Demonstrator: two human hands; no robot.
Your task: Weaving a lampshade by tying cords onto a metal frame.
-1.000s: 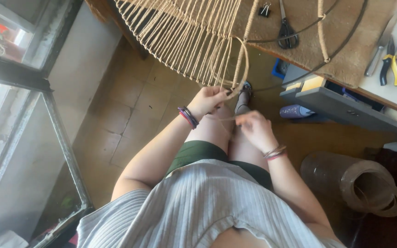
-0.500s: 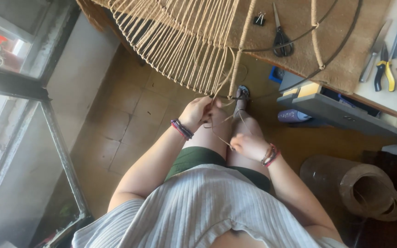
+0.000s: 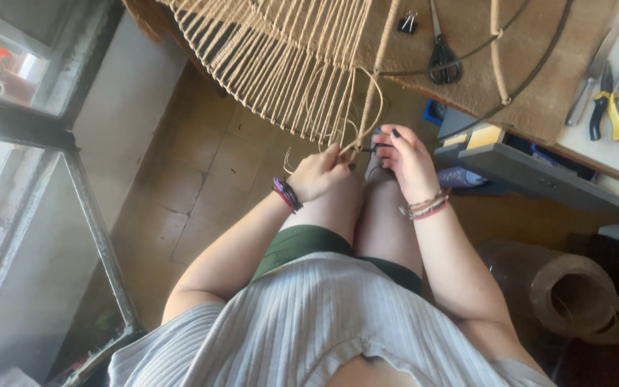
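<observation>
Over the person's knees, seen from the head camera, a woven cord frame [image 3: 288, 64] hangs off the desk [image 3: 467, 86] edge, its pale strands running from the far left down toward the near middle, where they gather at a wrapped rod [image 3: 374, 93] slanting steeply toward the hands. Left hand [image 3: 320, 172] has its grip closed, pinching loose strand ends just beneath the weave, wrist bent upward. Right hand [image 3: 404, 159] curls its fingers around the rod's lower end, grip closed, forearm reaching up from the lap. Scissors [image 3: 442, 50] and yellow-handled pliers [image 3: 603, 104] lie on the desk farther off.
</observation>
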